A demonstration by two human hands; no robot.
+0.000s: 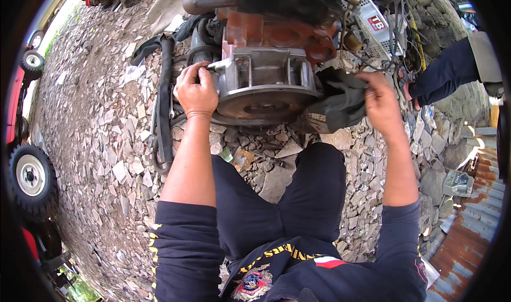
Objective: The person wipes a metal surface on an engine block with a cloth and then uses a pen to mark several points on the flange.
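An engine block (250,30) with reddish paint stands in front of my knees, with a grey metal bell housing (266,70) at its near end. A round, brown-stained flywheel (263,106) sits inside the housing. My left hand (197,91) is closed over the housing's left edge, its fingertips partly hidden. On the right side, my right hand (382,102) grips a dark grey-green rag (345,102), which hangs against the housing's right edge. That hand is slightly blurred.
Broken stone and tile chips cover the ground. A dark strap-like strip (164,99) lies left of the engine. Cables and a white perforated metal case (375,22) are at the far right, near another person's leg (444,73). Rusty corrugated sheet (468,217) lies lower right; wheeled vehicles (32,177) stand left.
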